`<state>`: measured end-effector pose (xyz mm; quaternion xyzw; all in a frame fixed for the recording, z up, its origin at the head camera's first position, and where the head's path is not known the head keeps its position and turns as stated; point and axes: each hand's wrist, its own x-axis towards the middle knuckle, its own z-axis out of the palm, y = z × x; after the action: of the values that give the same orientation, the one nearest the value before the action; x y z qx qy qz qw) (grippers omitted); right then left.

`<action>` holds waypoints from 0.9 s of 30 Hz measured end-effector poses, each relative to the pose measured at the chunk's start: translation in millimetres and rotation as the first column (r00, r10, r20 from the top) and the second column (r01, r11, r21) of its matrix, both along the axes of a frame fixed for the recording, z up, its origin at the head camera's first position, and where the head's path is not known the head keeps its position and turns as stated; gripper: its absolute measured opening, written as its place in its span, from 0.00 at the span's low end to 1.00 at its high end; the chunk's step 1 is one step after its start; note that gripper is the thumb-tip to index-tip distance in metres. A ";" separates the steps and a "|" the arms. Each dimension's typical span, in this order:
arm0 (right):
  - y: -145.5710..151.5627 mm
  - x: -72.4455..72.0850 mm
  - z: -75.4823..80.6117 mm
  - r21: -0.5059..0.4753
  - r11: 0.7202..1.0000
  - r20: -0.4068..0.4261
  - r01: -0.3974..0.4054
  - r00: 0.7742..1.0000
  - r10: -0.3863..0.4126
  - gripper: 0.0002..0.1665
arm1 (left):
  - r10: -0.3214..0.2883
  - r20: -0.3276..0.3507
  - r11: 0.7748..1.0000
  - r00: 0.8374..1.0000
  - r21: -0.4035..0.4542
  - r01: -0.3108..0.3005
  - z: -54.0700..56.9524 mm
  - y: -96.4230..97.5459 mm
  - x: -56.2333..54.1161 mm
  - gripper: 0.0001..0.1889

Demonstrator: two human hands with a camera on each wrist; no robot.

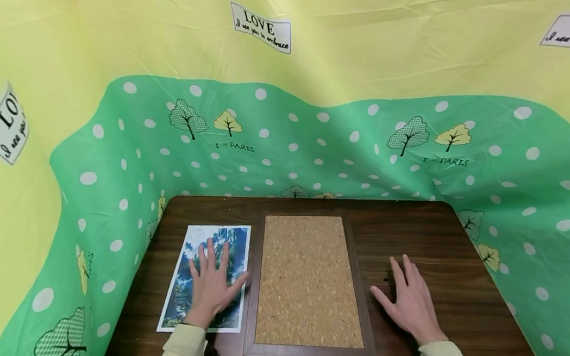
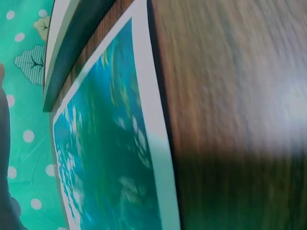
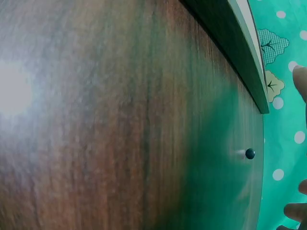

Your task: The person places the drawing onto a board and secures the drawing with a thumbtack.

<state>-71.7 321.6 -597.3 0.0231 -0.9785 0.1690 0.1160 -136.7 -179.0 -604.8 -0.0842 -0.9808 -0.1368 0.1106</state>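
A glossy landscape print (image 1: pixel 179 299) with a white border lies on the left of the table. Over it my left hand (image 1: pixel 213 288) is spread with straight fingers; whether it touches the paper I cannot tell. In the left wrist view the print (image 2: pixel 105 143) lies flat on the wood. Between my hands lies a cork board (image 1: pixel 306 280) in a dark brown frame. To its right, my right hand (image 1: pixel 410 301) extends over the table, fingers straight, holding nothing. A small dark round knob (image 3: pixel 250 154) sits on the wood near it, its kind unclear.
The dark wood-grain table (image 1: pixel 440 234) has edges at the back and both sides. A green and yellow printed cloth (image 1: pixel 311 133) hangs behind and beside it. The board's raised frame (image 3: pixel 230 43) stands up from the tabletop.
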 end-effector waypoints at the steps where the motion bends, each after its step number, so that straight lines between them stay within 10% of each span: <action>1: 1.2 0.3 -0.5 -0.007 1.000 0.006 0.002 1.000 -0.002 0.57 | 0.011 0.013 1.000 1.000 -0.001 -0.011 -0.2 -2.2 0.5 0.55; 9: 10.6 1.8 -4.1 -0.047 0.998 0.105 0.044 0.994 -0.039 0.56 | 0.115 0.092 0.993 0.989 0.001 -0.116 1.3 -24.0 3.7 0.53; 27: 19.7 -1.7 -6.3 -0.034 0.997 0.164 0.064 0.985 -0.058 0.51 | 0.352 0.298 0.927 0.887 0.019 -0.374 3.3 -68.4 4.1 0.48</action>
<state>-73.4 341.4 -603.6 -0.0231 -0.9814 0.1859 0.0414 -132.7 -247.3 -601.5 0.1260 -0.9787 -0.1617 -0.0070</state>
